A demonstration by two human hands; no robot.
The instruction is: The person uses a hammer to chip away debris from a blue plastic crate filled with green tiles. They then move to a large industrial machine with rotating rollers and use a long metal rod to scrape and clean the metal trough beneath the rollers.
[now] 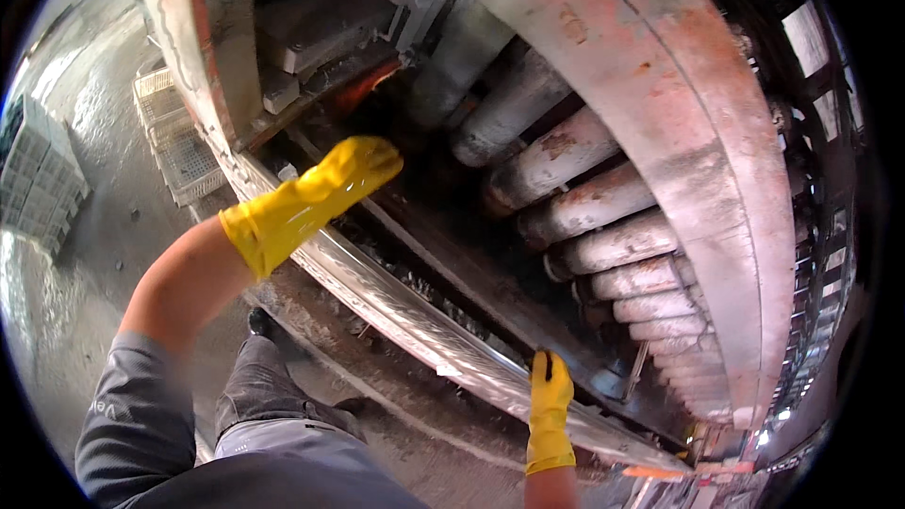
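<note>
My left hand, in a long yellow rubber glove, is raised over the left part of a dark trough. Its fingers are curled together, and whatever they hold, if anything, is hidden. My right hand, gloved the same way, is by the wet metal rail along the trough's near side. Its fingers are bent in, with a dark gap between thumb and fingers; I cannot make out anything held. Beyond both hands, a row of thick, worn rollers extends to the right beneath a broad, stained cover.
White plastic crates stand on the wet floor left of the machine, with a taller stack farther left. An upright post rises at the trough's left end. An orange piece lies near the rail's right end.
</note>
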